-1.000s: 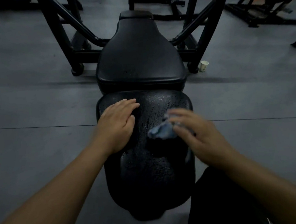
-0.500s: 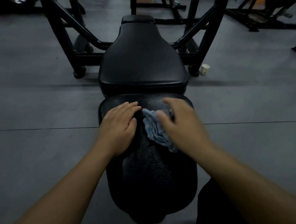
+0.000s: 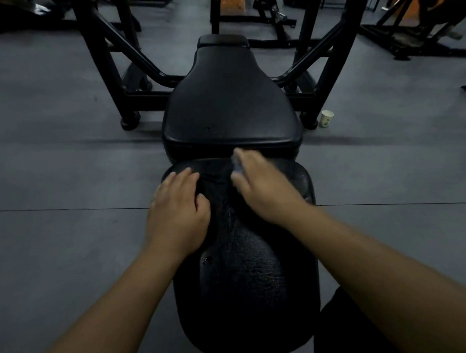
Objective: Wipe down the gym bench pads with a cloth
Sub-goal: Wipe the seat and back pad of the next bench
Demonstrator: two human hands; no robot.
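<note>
**Steadily, the wipe works its way forward**

Within a second the right hand [image 3: 263, 186] has swept the pale blue cloth [image 3: 236, 165] from the right of the seat pad [image 3: 249, 271] to its far edge, just short of the back pad [image 3: 229, 107]; blur hides whether its fingers pinch or press; the left hand [image 3: 177, 210] stays flat, fingers relaxed; the back pad is likely next.

On the seat pad [image 3: 246, 272] the left hand [image 3: 177, 210] and right hand [image 3: 262, 185] lie side by side, cloth [image 3: 236, 165] under the right one, with the back pad [image 3: 229, 102] beyond them and the cup [image 3: 327, 118] to its right
</note>
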